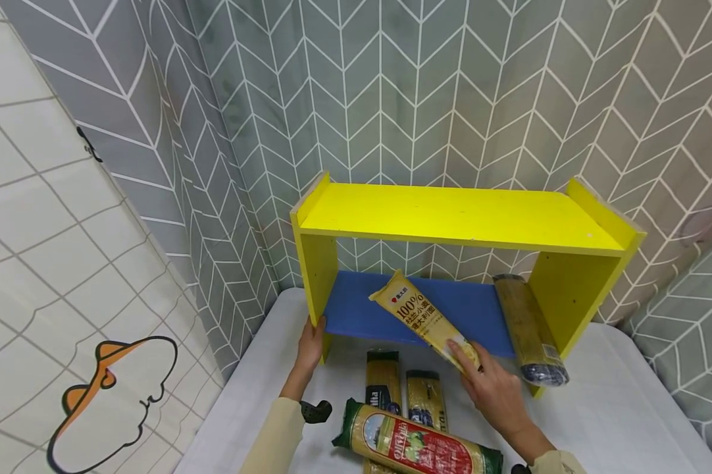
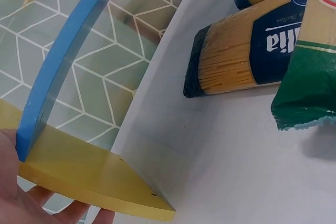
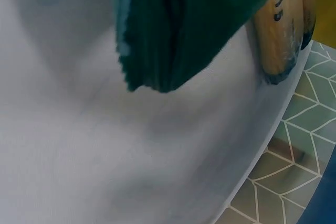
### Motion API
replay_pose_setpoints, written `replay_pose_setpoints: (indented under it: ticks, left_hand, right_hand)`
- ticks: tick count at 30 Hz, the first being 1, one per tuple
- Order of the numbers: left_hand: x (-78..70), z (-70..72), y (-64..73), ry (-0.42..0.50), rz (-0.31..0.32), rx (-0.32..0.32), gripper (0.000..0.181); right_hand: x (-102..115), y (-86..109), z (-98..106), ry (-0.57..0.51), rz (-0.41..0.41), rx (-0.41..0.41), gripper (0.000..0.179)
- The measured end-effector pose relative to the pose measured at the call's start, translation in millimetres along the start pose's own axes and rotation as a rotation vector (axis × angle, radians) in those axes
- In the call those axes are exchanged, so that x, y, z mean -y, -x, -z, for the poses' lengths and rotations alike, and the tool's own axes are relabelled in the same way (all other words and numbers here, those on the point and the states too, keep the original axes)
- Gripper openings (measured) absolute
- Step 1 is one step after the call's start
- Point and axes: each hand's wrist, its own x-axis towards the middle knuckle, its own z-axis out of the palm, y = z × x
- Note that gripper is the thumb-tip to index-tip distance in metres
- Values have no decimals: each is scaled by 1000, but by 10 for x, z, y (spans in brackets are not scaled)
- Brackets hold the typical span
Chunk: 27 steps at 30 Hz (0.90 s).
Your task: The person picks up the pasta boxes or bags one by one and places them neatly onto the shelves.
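Closest in, out front of the yellow shelf (image 1: 462,212): a red-labelled spaghetti pack (image 1: 430,447), laid crosswise over a navy-labelled pack (image 1: 382,376), with a smaller-looking pack (image 1: 425,395) right alongside, both aimed roughly at the shelf. A bit further on, at the shelf's left side panel (image 1: 319,283), the left hand (image 1: 310,345), fingers curled round the front edge and gripping it. Over by the shelf's right half, the right hand (image 1: 498,398), pinching the near end of a cream-yellow pasta pack (image 1: 418,313) between thumb and fingers. Can't tell more from the right wrist view, no fingers in it. Key bit, at a guess: pack stretched away from those fingers, long axis slanting toward the shelf's back left, so diagonal to the blue board (image 1: 362,306) and not square. Far tip over the board, seemingly off it in the left wrist view. Way nearer the right hand, obviously. Further right on the board, a dark-ended pack (image 1: 524,322), front to back just beside the right side panel (image 1: 575,296), poking past the front edge. Behind the shelf, patterned grey curtain (image 1: 403,99).
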Motion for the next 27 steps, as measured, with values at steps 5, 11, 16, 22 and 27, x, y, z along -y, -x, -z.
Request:
replay_pose_setpoints:
  ticks: [5, 11, 16, 22, 27]
  left_hand:
    - [-4, -7, 11, -9, -14, 4, 52]
    - [-18, 14, -5, -18, -26, 3, 54]
    - [-15, 35, -12, -19, -10, 0, 53]
    - [-6, 50, 21, -6, 7, -5, 53]
    - [18, 21, 13, 14, -5, 0, 53]
  right_hand:
    - [14, -59, 47, 49, -95, -30, 54]
    - [15, -199, 128, 17, -192, 20, 46]
    - [-6, -310, 156, -70, -256, 70, 47]
    - [-33, -308, 143, -141, -235, 82, 42]
    - [-89, -262, 170, -197, -74, 94, 43]
